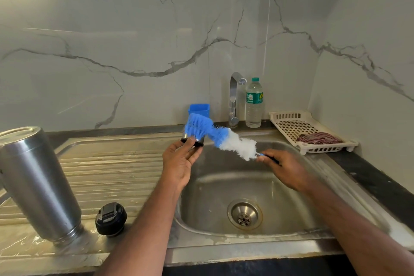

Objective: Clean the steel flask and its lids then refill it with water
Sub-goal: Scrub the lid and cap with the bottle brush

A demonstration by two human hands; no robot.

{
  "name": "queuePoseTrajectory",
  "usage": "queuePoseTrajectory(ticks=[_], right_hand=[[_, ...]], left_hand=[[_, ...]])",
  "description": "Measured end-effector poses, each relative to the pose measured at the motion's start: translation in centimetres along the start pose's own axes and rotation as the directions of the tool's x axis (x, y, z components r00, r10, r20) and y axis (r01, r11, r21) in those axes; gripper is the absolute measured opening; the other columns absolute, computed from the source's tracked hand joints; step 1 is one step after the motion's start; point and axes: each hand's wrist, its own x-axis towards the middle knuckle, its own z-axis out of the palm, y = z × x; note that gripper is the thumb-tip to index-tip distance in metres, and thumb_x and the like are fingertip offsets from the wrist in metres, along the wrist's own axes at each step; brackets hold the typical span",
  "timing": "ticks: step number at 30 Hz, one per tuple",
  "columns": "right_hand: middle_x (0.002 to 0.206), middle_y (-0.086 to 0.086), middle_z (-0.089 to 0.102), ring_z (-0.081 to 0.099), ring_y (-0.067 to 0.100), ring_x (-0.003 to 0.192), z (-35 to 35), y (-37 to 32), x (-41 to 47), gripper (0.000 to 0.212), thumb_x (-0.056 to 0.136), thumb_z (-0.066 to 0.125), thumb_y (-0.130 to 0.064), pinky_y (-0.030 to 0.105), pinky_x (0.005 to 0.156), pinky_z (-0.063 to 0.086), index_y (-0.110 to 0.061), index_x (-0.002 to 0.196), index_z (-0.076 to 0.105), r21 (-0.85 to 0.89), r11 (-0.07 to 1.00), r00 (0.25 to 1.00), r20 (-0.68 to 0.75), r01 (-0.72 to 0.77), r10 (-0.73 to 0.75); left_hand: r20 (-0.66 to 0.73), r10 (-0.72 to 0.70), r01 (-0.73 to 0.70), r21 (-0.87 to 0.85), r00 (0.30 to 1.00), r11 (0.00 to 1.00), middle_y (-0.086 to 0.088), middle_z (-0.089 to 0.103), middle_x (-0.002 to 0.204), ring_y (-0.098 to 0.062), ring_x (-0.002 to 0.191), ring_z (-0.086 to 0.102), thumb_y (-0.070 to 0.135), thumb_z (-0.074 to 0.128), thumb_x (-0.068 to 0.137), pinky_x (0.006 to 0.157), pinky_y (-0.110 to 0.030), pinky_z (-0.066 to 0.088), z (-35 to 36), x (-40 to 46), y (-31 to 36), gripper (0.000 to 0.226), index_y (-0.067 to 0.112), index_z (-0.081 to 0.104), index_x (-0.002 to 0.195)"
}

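Observation:
The steel flask (38,186) stands upside down, mouth on the wet drainboard (107,163) at the left. A black inner lid (111,218) lies beside it. My left hand (180,163) holds a steel cup lid (193,140) with a black rim over the sink's left side. My right hand (284,170) grips the handle of a blue and white bottle brush (220,139). The brush's blue bristled end presses against the cup lid.
The steel sink basin (280,188) with its drain (244,214) lies below my hands. Behind stand the tap (234,98), a plastic water bottle (253,103) and a blue holder (199,109). A white perforated tray (293,122) with a striped cloth (319,138) sits at right.

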Motion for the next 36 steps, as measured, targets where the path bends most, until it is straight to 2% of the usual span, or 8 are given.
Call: queuePoseTrajectory(ticks=[3,6,11,15,20,27,33,36], right_hand=[[0.083,0.004,0.068,0.058,0.009,0.069,-0.28,0.18,0.20,0.022,0.102,0.057,-0.033,0.018,0.059,0.040,-0.019,0.105,0.074,-0.014,0.999,0.996,-0.080,-0.037,0.036],[0.084,0.010,0.068,0.061,0.020,0.075,-0.02,-0.06,0.01,0.024,0.102,0.056,-0.033,0.025,0.066,0.044,-0.016,0.102,0.073,-0.046,0.999,1.000,0.023,-0.014,0.015],[0.073,-0.007,0.062,0.056,-0.007,0.067,-0.39,-0.67,0.30,0.018,0.103,0.057,-0.027,0.009,0.060,0.039,-0.018,0.097,0.072,-0.021,1.000,0.997,-0.071,-0.009,0.007],[0.081,0.013,0.067,0.058,0.013,0.067,-0.42,-0.34,-0.10,0.045,0.094,0.051,-0.051,0.031,0.065,0.046,-0.012,0.099,0.073,-0.047,0.999,0.999,0.048,-0.002,0.004],[0.086,0.003,0.069,0.059,0.004,0.072,-0.68,-0.49,0.24,0.023,0.102,0.056,-0.032,0.011,0.062,0.039,-0.017,0.103,0.074,-0.049,0.999,0.997,-0.072,0.000,-0.004],[0.075,0.003,0.062,0.052,0.004,0.063,-0.78,-0.11,0.17,0.021,0.103,0.055,-0.031,0.021,0.061,0.041,-0.020,0.095,0.071,-0.053,0.999,1.000,-0.028,-0.003,0.001],[0.068,-0.002,0.056,0.046,-0.002,0.055,-0.74,0.06,-0.06,0.017,0.102,0.057,-0.026,0.011,0.056,0.038,-0.020,0.094,0.071,-0.054,0.998,0.999,0.027,-0.027,0.028],[0.067,-0.003,0.055,0.049,-0.006,0.056,-0.81,-0.23,-0.04,0.018,0.102,0.057,-0.024,0.010,0.058,0.039,-0.018,0.094,0.072,-0.033,0.999,1.000,-0.004,-0.021,0.021]], left_hand=[[-0.002,-0.013,0.013,0.013,1.000,1.000,-0.028,0.069,0.119,-0.038,0.105,0.073,0.018,0.081,0.074,0.082,-0.040,0.063,0.14,-0.26,0.15,0.057,-0.007,0.059,0.120],[0.001,-0.014,0.014,0.007,1.000,1.000,-0.026,0.071,0.114,-0.039,0.107,0.071,0.021,0.079,0.077,0.083,-0.041,0.063,0.18,-0.39,0.35,0.058,-0.008,0.059,0.122],[0.006,-0.016,0.016,0.025,1.000,1.000,-0.028,0.070,0.117,-0.037,0.103,0.073,0.019,0.081,0.074,0.085,-0.042,0.063,0.40,-0.41,0.07,0.058,0.003,0.054,0.123],[-0.005,-0.004,0.004,0.010,1.000,1.000,-0.027,0.071,0.118,-0.037,0.106,0.072,0.020,0.078,0.078,0.089,-0.043,0.062,0.08,-0.26,0.15,0.068,-0.007,0.051,0.134],[0.031,-0.050,0.050,0.022,0.998,0.999,-0.030,0.068,0.119,-0.040,0.105,0.072,0.021,0.075,0.084,0.087,-0.042,0.062,0.49,-0.57,-0.16,0.041,0.001,0.058,0.115],[-0.027,-0.080,0.078,-0.068,0.996,0.995,-0.031,0.062,0.127,-0.040,0.114,0.068,0.017,0.067,0.096,0.092,-0.047,0.060,0.30,-0.19,-0.14,0.041,-0.005,0.056,0.129],[-0.021,-0.116,0.113,-0.136,0.993,0.984,-0.034,0.056,0.130,-0.045,0.117,0.064,0.022,0.058,0.103,0.086,-0.051,0.062,0.50,-0.30,-0.08,0.022,0.011,0.054,0.122],[-0.006,-0.129,0.128,-0.121,0.992,0.984,-0.034,0.056,0.129,-0.043,0.116,0.065,0.023,0.065,0.099,0.087,-0.048,0.062,0.49,-0.45,0.11,0.039,0.006,0.050,0.131]])
